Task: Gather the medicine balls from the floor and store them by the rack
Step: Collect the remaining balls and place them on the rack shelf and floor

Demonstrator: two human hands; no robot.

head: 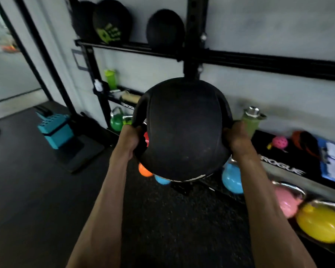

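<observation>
A large black medicine ball (pixel 184 130) with two side handles is up in the air at the centre of the head view, in front of the black rack (pixel 193 55). My left hand (pixel 131 139) grips the ball's left handle. My right hand (pixel 237 137) grips its right handle. Both arms reach forward from the bottom of the frame. Three more black medicine balls, one with green print (pixel 112 21) and one plain (pixel 165 29), sit on the rack's upper shelf.
Coloured kettlebells line the rack's base: green (pixel 116 121), orange (pixel 144 171), blue (pixel 232 179), pink (pixel 285 203), yellow (pixel 320 223). A green bottle (pixel 251 122) and a pink ball (pixel 279 142) stand on the low ledge. A teal block (pixel 55 130) sits on the black floor at left.
</observation>
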